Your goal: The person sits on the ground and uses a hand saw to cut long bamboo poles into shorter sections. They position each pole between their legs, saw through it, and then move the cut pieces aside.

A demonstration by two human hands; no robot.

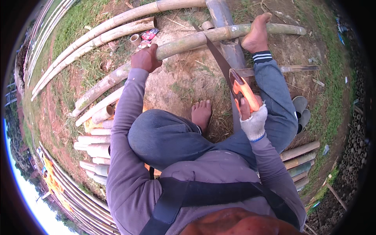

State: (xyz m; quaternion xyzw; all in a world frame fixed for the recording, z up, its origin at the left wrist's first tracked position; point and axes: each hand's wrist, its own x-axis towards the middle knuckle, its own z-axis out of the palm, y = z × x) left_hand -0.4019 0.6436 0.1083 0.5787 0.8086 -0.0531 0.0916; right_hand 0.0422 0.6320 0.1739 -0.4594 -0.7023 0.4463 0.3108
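Note:
A long bamboo pole (184, 43) lies across a thicker grey bamboo support (234, 54). My left hand (146, 58) is closed around the pole, left of the support. My right hand (252, 113), in a white fingerless glove, grips the orange handle of a handsaw (221, 59). The saw's blade slants up and left and meets the pole just left of the support; how deep it sits cannot be made out. My bare right foot (256, 34) presses on the pole to the right of the support.
More bamboo poles (113, 23) lie at the upper left. Short cut pieces are stacked beside me on the left (96, 150) and right (301, 158). A cut bamboo ring (135, 39) and a red wrapper (149, 35) lie on the ground. Grey sandals (301, 113) are at right.

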